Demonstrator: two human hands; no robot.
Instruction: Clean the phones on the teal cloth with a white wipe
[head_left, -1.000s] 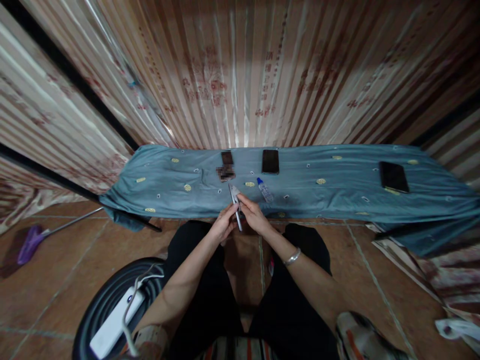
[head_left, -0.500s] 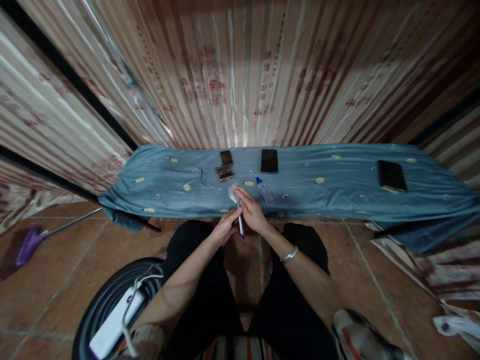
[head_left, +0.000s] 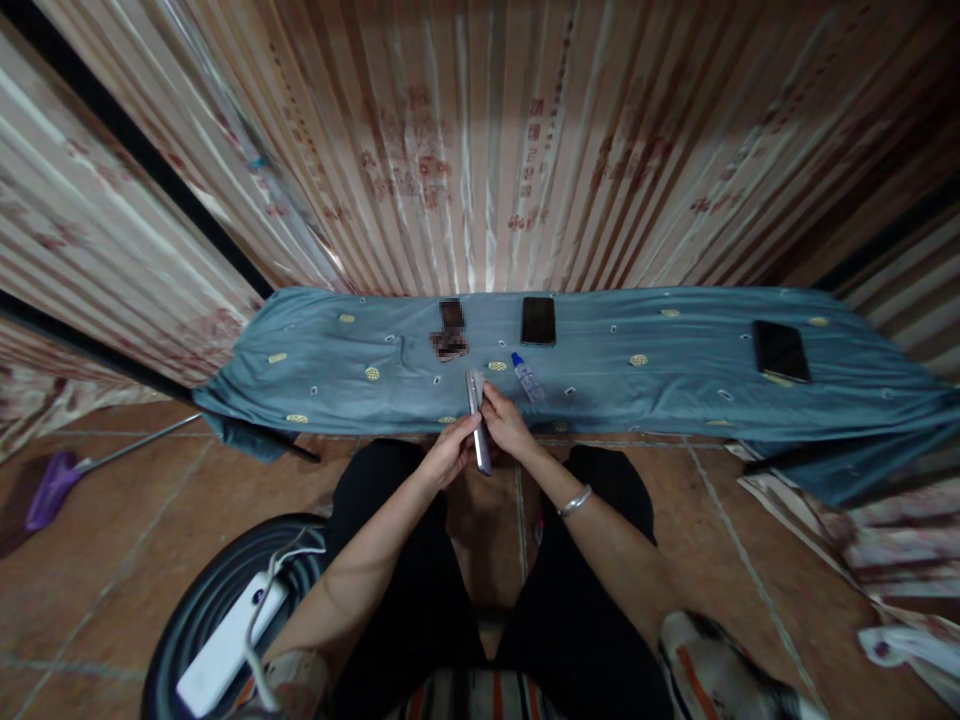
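Note:
Above my knees, a silver-grey smartphone (head_left: pixel 482 455) stands edge-on between my two hands. My left hand (head_left: pixel 450 452) grips its lower part, thumb on the near edge. Against its upper right side rest the curled fingers of my right hand (head_left: pixel 507 425), which wears a silver bangle. A pale bit by those fingertips looks like the white wipe, mostly hidden now. Just beyond my right hand, a clear bottle with a blue cap (head_left: pixel 528 378) lies on the blue cloth (head_left: pixel 405 400).
A dark tablet-like device (head_left: pixel 538 321) and another dark device (head_left: pixel 781 351) lie on the cloth. Left of them are a small dark item (head_left: pixel 452 313) and a blurred-out item (head_left: pixel 448 346). A white power strip (head_left: pixel 232 640) rests on a black round stool (head_left: pixel 169 610) at lower left.
The phone has turned so more of its side and upper end shows. My right fingers have drawn down from its top, and the white wipe there has mostly gone out of sight.

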